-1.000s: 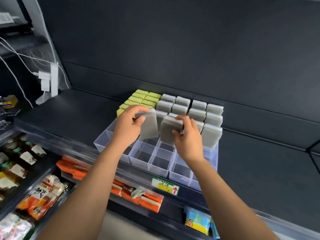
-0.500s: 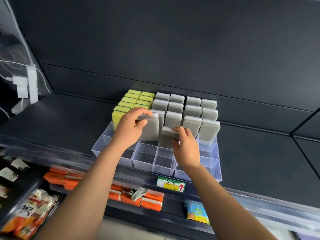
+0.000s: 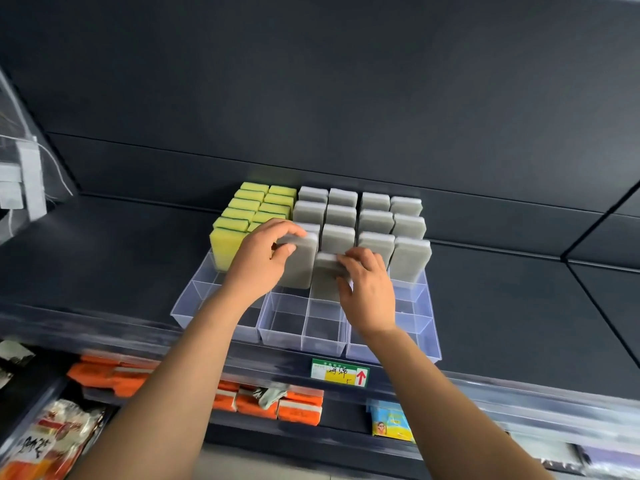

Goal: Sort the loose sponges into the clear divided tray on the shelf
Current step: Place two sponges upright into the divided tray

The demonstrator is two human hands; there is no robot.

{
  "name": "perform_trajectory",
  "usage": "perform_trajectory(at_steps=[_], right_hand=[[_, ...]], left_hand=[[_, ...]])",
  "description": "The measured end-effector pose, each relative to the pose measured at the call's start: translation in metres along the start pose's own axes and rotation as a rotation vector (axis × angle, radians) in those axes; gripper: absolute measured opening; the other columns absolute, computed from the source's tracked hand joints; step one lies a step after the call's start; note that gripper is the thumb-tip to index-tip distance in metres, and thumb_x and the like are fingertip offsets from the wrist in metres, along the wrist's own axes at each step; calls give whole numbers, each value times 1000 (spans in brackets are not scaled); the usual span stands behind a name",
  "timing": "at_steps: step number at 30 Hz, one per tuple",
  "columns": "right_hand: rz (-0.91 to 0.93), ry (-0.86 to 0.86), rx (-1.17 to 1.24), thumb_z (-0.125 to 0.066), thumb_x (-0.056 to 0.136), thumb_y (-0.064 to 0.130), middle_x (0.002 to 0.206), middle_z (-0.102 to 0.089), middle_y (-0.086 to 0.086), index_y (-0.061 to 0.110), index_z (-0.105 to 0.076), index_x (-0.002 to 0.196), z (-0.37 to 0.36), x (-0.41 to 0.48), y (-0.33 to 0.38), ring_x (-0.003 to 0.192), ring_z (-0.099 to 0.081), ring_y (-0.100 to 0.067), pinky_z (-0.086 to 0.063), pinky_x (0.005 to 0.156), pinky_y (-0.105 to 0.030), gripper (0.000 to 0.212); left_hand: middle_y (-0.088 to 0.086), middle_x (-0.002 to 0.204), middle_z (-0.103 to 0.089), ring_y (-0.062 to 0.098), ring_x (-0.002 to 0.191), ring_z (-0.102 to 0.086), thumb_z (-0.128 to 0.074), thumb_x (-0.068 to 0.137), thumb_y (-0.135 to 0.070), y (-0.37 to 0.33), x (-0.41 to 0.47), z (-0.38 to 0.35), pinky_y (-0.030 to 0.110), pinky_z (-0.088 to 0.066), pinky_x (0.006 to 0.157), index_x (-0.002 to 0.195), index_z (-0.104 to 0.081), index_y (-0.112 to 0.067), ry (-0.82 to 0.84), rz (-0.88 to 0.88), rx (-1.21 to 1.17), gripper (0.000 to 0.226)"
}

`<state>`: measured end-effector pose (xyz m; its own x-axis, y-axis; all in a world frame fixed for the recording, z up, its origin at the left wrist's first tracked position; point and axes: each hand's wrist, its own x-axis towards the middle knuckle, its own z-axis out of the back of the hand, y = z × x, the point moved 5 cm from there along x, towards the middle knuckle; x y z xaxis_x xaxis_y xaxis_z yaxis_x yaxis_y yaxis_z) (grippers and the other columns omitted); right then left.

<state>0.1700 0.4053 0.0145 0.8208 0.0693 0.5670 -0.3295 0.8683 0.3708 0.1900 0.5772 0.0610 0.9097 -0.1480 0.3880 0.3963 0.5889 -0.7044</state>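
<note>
1. Fingers of the right hand pinch the top edge of a grey sponge, upright at frame centre, partly down in a cell directly below.
2. Left hand, just left, grips a second grey sponge, long axis vertical, above its own cell.
3. Clear tray: yellow sponges fill the back left, grey sponges the back right; front cells are empty.
</note>
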Motion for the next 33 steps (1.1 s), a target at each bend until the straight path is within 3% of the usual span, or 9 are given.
perform_trajectory(at_steps=[12, 17, 20, 23, 26, 29, 33], right_hand=[[4, -7, -9, -68, 74, -4, 104, -61, -10, 7, -68, 106, -1, -1, -1, 89, -56, -30, -50, 75, -34, 34], [9, -16, -15, -69, 73, -3, 104, -61, -9, 8, -69, 105, -2, -1, 0, 90, -56, -29, -49, 74, -31, 33], [8, -13, -20, -70, 72, -4, 105, -62, -10, 8, -69, 105, -1, -4, 2, 90, -56, -29, -50, 75, -32, 34], [5, 1, -33, -70, 72, -3, 106, -62, -11, 7, -68, 106, 0, -5, 4, 91, -57, -30, -51, 77, -33, 36], [-15, 40, -57, -71, 72, -1, 110, -62, -12, 7, -64, 112, 2, -5, 6, 95, -58, -32, -53, 78, -38, 41], [-34, 86, -63, -69, 76, 2, 120, -60, -13, 7, -57, 122, 5, -8, 8, 105, -56, -33, -51, 84, -39, 48], [-60, 118, -92, -68, 80, 8, 127, -56, -12, 7, -52, 129, 18, -17, 2, 112, -52, -33, -47, 92, -39, 52]], left_hand=[[-6, 108, -61, 9, 103, -55, -58, 83, 7, 21, -6, -14, 6, -35, 88, 98, -66, -16, 35, -42, 18, 29], [4, 119, -59, 22, 106, -56, -66, 78, 6, 33, -15, -25, 35, -47, 90, 102, -67, -12, 44, -87, 184, 30], [8, 118, -54, 24, 94, -57, -71, 73, 6, 32, -20, -31, 26, -45, 75, 104, -67, -12, 28, -79, 246, 36], [9, 118, -53, 25, 95, -57, -72, 73, 5, 27, -20, -32, 23, -42, 71, 105, -66, -13, 15, -76, 303, 37], [11, 119, -54, 29, 108, -53, -73, 72, 2, 23, -21, -32, 33, -47, 83, 107, -65, -12, 15, -94, 360, 38], [12, 124, -53, 31, 117, -48, -75, 73, -6, 16, -22, -31, 41, -43, 95, 111, -63, -13, 7, -101, 429, 40], [12, 123, -55, 31, 117, -49, -73, 74, -11, -5, -24, -34, 46, -42, 94, 112, -62, -11, -21, -172, 551, 39]])
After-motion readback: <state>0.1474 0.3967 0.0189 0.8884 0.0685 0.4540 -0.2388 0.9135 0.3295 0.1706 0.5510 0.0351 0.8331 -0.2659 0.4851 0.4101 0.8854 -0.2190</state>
